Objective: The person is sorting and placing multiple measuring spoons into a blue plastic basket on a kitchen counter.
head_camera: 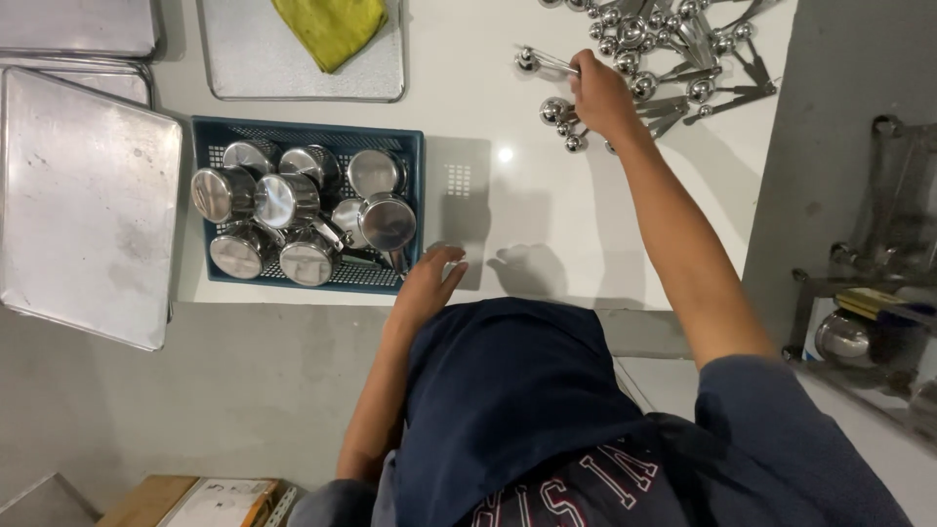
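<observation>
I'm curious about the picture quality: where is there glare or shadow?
Head view: a small bright glare spot on the white table; the steel cups in the blue basket shine; soft shadows fall beside the basket and near the left hand; the image is sharp.

A flat white rectangular cardboard package (pixel 217 502) with small dark and orange markings lies on a light brown wooden board (pixel 146 500), well below the blue plastic basket (pixel 307 134). No labels, signs or screens can be made out elsewhere.
</observation>
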